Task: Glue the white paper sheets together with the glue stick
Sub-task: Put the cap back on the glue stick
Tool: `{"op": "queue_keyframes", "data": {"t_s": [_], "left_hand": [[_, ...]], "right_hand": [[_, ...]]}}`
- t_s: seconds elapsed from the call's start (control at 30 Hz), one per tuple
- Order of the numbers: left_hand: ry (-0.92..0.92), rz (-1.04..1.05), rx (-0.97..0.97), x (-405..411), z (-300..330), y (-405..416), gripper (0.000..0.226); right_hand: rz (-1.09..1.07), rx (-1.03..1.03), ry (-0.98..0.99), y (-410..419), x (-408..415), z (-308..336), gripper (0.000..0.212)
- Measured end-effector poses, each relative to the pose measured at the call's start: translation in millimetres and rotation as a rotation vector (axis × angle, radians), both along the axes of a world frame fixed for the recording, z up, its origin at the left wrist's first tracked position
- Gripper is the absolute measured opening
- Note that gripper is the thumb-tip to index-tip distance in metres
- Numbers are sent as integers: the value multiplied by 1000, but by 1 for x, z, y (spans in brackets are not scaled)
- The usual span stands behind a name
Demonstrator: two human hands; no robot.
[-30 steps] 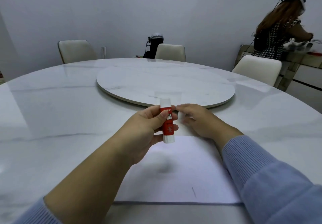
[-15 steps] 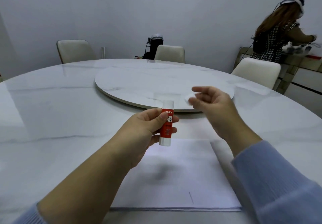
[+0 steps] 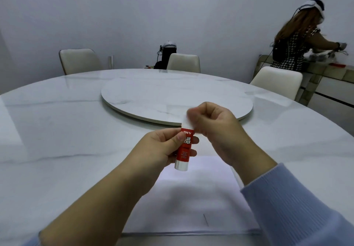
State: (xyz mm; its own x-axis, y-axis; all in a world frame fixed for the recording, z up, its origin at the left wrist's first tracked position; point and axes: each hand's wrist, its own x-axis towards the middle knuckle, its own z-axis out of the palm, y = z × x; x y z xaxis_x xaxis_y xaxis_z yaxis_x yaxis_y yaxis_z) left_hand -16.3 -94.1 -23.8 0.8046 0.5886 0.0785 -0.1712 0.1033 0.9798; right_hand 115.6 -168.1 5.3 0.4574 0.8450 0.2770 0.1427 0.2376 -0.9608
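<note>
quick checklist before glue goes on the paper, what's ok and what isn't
1. Glue stick held firmly, upright, in left hand: ok.
2. Cap off: cannot tell; right hand is at the top end, blurred.
3. Glue exposed: cannot tell, tip is hidden.
4. White paper sheets lying flat on the table: ok.
5. Sheets aligned: cannot tell, only stacked near edges show.
6. Stick down at the paper: not ok, it is held above the far edge.

The paper sheets (image 3: 195, 198) lie on the table (image 3: 57, 140) at its near edge; the turntable (image 3: 153, 96) sits behind them, chairs (image 3: 79, 61) beyond.
</note>
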Motion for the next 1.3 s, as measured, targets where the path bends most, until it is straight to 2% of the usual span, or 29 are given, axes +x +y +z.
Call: {"op": "queue_keyframes", "data": {"t_s": [0.07,0.23,0.4,0.5,0.67,0.83,1.0,1.1,1.23,1.3], "left_hand": [[3,2,-15,0,1,0,26],[10,2,-35,0,0,-2,21],[0,-13,-43,-2,2,-2,20],[-13,-15,-42,-2,3,-2,24],[-29,-26,-45,-2,4,-2,39],[-66,-31,-64,-3,5,-2,35],[-45,-49,-59,-4,3,-2,36],[-23,-42,-63,-3,2,-2,37],[-13,-37,-69,-3,3,-2,38],[-8,-44,-64,-3,3,-3,40]], "right_hand": [[123,48,151,-4,4,3,25],[28,17,77,2,4,-4,24],[162,57,295,0,0,-2,21],[98,52,260,6,-4,-5,25],[235,47,399,0,5,-5,23],[210,46,327,6,1,-8,33],[209,60,414,6,-2,-14,21],[150,46,364,8,-2,-14,33],[255,27,374,1,5,-10,20],[227,33,377,2,4,-12,23]]}}
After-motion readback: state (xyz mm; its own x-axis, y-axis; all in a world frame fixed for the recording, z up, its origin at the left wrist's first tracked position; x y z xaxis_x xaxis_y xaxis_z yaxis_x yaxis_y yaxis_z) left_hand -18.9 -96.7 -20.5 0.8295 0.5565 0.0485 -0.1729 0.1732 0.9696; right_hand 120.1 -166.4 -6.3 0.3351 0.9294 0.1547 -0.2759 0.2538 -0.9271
